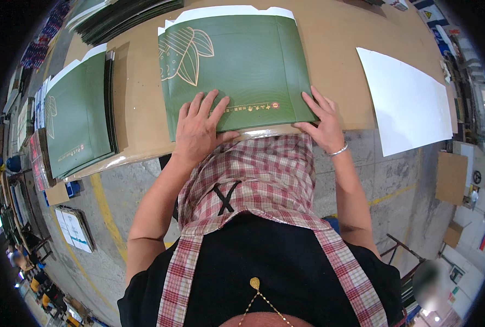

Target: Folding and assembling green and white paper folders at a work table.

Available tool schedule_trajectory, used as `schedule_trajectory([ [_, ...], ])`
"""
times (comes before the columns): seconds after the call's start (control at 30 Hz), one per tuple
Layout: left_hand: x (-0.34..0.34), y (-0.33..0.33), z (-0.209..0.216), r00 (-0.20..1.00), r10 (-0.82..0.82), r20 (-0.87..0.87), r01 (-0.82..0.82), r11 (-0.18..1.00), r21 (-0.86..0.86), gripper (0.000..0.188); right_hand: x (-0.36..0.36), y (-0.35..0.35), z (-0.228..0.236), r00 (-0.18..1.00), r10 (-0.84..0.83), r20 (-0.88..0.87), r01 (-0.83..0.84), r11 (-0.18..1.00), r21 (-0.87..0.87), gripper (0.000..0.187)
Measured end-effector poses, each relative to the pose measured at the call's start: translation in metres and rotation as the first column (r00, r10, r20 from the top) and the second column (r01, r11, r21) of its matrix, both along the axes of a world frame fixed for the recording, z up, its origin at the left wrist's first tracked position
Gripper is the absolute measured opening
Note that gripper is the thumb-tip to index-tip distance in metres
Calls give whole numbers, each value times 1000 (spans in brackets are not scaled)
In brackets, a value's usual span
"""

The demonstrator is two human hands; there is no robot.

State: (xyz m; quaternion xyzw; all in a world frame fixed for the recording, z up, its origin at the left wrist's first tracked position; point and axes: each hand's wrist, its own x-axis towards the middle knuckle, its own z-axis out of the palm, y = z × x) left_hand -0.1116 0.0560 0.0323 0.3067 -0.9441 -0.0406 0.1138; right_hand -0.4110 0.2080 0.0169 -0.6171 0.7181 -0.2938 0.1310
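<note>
A stack of dark green printed cardboard sheets (242, 65) with white-edged flaps lies in front of me at the table's near edge. Gold line drawing of leaves decorates its upper left, and small gold print runs along the near part. My left hand (200, 128) rests on the stack's near left part, fingers spread over the top sheet, thumb along the near edge. At the near right corner, my right hand (322, 121) has its fingers stretched along the right edge and its thumb at the near edge. Neither hand is closed around the sheets.
Another green stack (79, 109) stands on the table's left side, and more dark sheets (122, 22) lie at the far left. A white sheet (406, 101) overhangs the brown table (340, 65) at right. Below are a grey floor (122, 188) with yellow lines and a cardboard box (451, 178).
</note>
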Motion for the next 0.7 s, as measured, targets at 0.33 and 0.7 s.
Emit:
schedule_trajectory([
  [0.33, -1, -14, 4, 997, -67, 48, 68, 997, -30, 78, -71, 61, 25, 934, -267, -237, 249, 963, -106, 84],
  [0.7, 0, -19, 1, 990, -21, 139, 10, 997, 78, 57, -169, 186, 40, 840, -392, -374, 513, 797, 317, 50],
])
